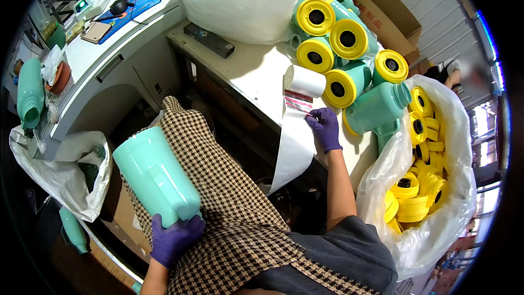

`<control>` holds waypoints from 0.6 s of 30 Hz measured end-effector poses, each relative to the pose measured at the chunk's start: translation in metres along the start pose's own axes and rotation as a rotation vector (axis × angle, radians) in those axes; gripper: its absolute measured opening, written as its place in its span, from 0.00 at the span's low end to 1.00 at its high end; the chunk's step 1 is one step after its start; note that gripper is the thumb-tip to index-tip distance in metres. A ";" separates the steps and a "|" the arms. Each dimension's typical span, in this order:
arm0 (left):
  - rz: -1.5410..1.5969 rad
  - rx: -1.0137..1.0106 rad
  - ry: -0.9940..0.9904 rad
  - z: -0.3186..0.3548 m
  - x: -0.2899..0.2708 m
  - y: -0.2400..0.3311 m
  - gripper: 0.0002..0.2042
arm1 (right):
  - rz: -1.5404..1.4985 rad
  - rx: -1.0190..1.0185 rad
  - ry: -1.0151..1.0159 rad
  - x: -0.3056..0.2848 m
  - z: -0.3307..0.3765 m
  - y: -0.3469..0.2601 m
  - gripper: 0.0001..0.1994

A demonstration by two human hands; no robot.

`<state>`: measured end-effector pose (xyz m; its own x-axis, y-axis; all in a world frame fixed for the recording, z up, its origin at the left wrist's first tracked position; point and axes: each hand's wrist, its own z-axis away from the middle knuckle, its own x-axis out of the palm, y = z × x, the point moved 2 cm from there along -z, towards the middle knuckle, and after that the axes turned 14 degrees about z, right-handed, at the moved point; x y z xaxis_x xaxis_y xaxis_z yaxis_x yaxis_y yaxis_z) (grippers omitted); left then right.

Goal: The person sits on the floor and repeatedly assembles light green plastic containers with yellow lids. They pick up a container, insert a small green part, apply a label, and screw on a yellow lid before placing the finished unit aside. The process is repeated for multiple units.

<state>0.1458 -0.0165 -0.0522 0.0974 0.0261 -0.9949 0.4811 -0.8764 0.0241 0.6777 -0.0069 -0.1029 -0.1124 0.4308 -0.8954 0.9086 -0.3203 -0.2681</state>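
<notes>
My left hand, in a purple glove, grips the lower end of a mint-green plastic jug shell with a moulded handle. The jug lies tilted over my checked apron. At the table my right hand, gloved alike, is closed with thumb and finger pinching the edge of a printed label. That label sits on a white backing strip, which runs from a label roll and hangs over the table's front edge.
Several green jugs with yellow rings crowd the table's right side. A clear bag of yellow rings stands at right, a large white sack behind. On the left are a desk with a phone and a white bag.
</notes>
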 end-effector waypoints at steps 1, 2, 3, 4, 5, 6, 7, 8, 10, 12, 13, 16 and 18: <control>0.018 -0.010 0.027 0.000 0.003 0.001 0.04 | 0.022 -0.004 -0.006 0.000 -0.001 0.002 0.09; 0.028 -0.023 0.024 0.001 0.005 0.001 0.05 | 0.048 -0.020 0.007 -0.001 -0.001 -0.002 0.08; 0.040 -0.037 0.021 0.002 0.006 0.002 0.06 | 0.075 -0.037 0.019 -0.004 0.002 -0.005 0.08; 0.048 -0.049 -0.011 0.004 0.006 0.003 0.07 | 0.102 -0.054 0.032 -0.009 0.008 -0.010 0.08; 0.055 -0.043 -0.031 0.008 0.008 0.003 0.10 | 0.135 -0.156 0.150 -0.018 0.014 -0.022 0.07; 0.061 -0.041 -0.049 0.012 0.011 0.003 0.13 | 0.123 -0.172 0.208 -0.030 0.019 -0.044 0.06; 0.066 -0.017 -0.061 0.017 0.015 0.002 0.17 | 0.023 -0.143 0.234 -0.039 0.023 -0.069 0.06; -0.365 0.126 -0.214 0.015 0.014 0.000 0.25 | -0.083 -0.111 0.252 -0.045 0.024 -0.097 0.05; -1.348 0.638 -0.290 0.014 0.008 -0.001 0.41 | -0.518 -0.057 0.059 -0.042 0.022 -0.148 0.04; -0.511 0.242 -0.041 0.031 0.022 -0.002 0.33 | -0.795 -0.077 -0.176 -0.039 0.013 -0.216 0.03; -0.235 0.125 0.091 0.036 0.027 -0.003 0.29 | -0.796 -0.248 -0.210 -0.039 0.005 -0.247 0.03; -0.173 0.120 0.212 0.031 0.030 -0.004 0.21 | -0.841 -0.554 -0.386 -0.022 -0.015 -0.332 0.06; -0.185 0.173 0.180 0.040 0.047 -0.004 0.18 | -0.877 -0.576 -0.483 -0.003 -0.021 -0.368 0.10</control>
<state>0.1131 -0.0307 -0.1032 0.1823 0.2641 -0.9471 0.3511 -0.9172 -0.1882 0.3523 0.1276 0.0064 -0.8246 -0.0930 -0.5581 0.4773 0.4153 -0.7744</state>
